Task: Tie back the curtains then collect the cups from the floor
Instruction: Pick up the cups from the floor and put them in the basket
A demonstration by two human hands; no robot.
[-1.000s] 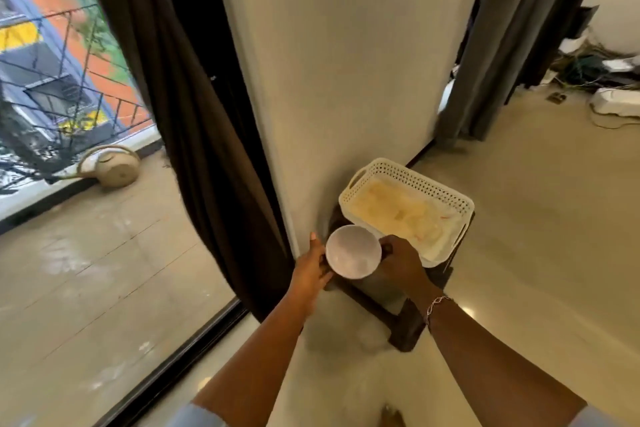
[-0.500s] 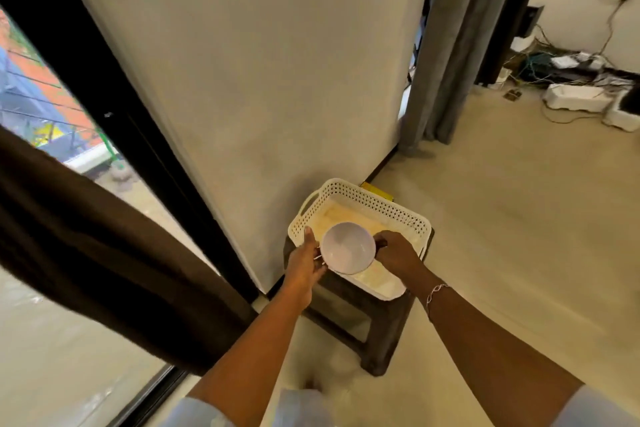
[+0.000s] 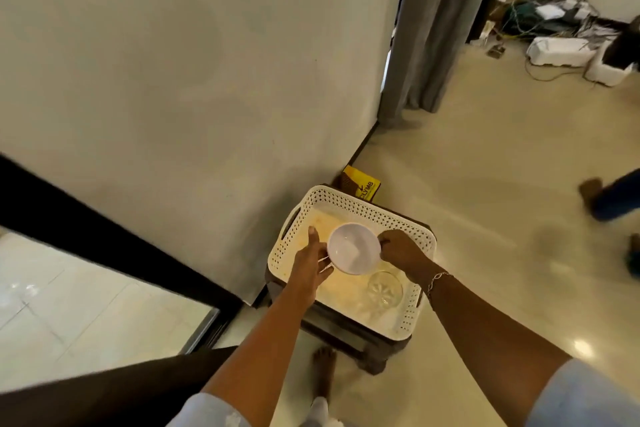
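A white cup (image 3: 353, 248) hangs over the white perforated basket (image 3: 349, 203), its mouth facing up. My right hand (image 3: 398, 250) grips its handle on the right side. My left hand (image 3: 311, 263) supports the cup's left side and underside with fingers spread. A clear glass cup (image 3: 385, 289) stands inside the basket, just below the white cup. The basket rests on a dark stool (image 3: 349, 340) against the wall. A dark brown curtain (image 3: 104, 395) fills the lower left corner. A grey curtain (image 3: 433, 28) hangs at the doorway beyond.
A yellow box (image 3: 362, 184) lies on the floor behind the stool. My bare foot (image 3: 323, 374) stands in front of the stool. Another person's feet (image 3: 609, 198) are at the right edge. Cables and white boxes (image 3: 561, 48) clutter the far right corner.
I have come closer to the stool and look more steeply down. The white cup has moved from the basket's near edge to over its middle, held by both hands as before.
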